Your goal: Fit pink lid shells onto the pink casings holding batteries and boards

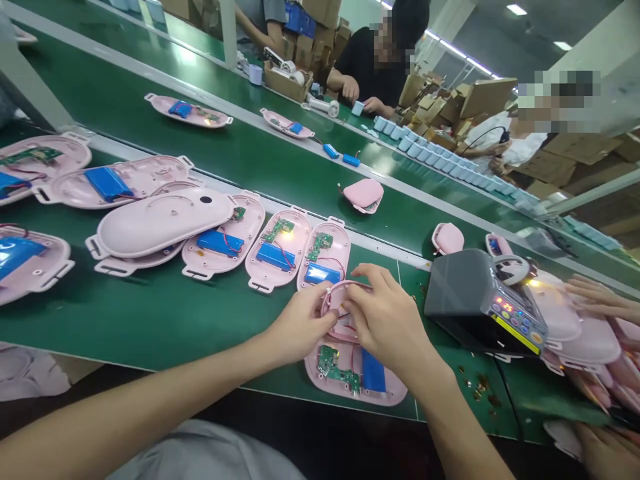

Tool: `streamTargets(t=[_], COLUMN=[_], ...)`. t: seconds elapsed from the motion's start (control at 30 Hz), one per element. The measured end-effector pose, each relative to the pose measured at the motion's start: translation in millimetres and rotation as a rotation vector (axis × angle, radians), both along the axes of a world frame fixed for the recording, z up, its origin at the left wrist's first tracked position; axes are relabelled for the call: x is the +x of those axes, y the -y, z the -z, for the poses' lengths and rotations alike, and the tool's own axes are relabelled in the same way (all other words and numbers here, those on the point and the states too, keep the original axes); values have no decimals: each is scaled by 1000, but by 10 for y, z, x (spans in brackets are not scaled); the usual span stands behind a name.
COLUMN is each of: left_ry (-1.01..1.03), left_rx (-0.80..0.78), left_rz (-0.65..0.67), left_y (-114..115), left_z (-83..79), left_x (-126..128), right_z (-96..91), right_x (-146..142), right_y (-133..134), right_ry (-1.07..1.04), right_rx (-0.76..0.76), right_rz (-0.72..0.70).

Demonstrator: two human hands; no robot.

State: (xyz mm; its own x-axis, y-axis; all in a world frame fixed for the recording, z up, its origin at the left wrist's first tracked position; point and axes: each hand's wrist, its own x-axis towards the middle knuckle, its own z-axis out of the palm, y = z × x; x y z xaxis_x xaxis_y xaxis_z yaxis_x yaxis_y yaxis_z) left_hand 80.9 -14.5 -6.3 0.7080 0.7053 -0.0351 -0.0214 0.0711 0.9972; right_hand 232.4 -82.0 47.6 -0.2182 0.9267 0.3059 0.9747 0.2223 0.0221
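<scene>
Our forearms reach in from the bottom of the view. Our left hand (300,325) and right hand (385,320) are both closed, their fingers pinching a thin pink ring (334,293) just above an open pink shell (395,393), which holds a circuit board (334,368) and a blue battery (374,371). We work over a green conveyor belt (150,327), with more open shells lined up on it and a domed pink cover (160,223) lying across one. To our right sits a gray machine (465,300) with lit buttons (510,307), and another person's hand (595,297) reaches in beyond it. Past a metal rail (380,245), a second belt runs toward a person in a black shirt (365,67), a long row of pale blue boxes (425,152), and heaped cardboard boxes (435,113).
</scene>
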Motion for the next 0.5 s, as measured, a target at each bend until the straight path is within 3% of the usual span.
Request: streamTargets(t=[0.13,0.27,0.33,0.4,0.5], left_ry=[-27,-62,-85,-67,4], left_rx=[59,30,41,65,78], left_rz=[5,11,4,5,29], left_y=[12,6,-8,-8,33], left_z=[-13,-39,-65,-97,-106], left_x=[-30,-63,-61,-48,-40], right_z=[-61,-174,-206,-233,-272], right_x=[-7,159,242,271,221], right_y=[-44,-116,-137,-135,-77], right_ry=[-3,-290,-519,-661,-657], right_rx=[25,-197,-324,-377,-334], right_rz=[117,430,405,283,178])
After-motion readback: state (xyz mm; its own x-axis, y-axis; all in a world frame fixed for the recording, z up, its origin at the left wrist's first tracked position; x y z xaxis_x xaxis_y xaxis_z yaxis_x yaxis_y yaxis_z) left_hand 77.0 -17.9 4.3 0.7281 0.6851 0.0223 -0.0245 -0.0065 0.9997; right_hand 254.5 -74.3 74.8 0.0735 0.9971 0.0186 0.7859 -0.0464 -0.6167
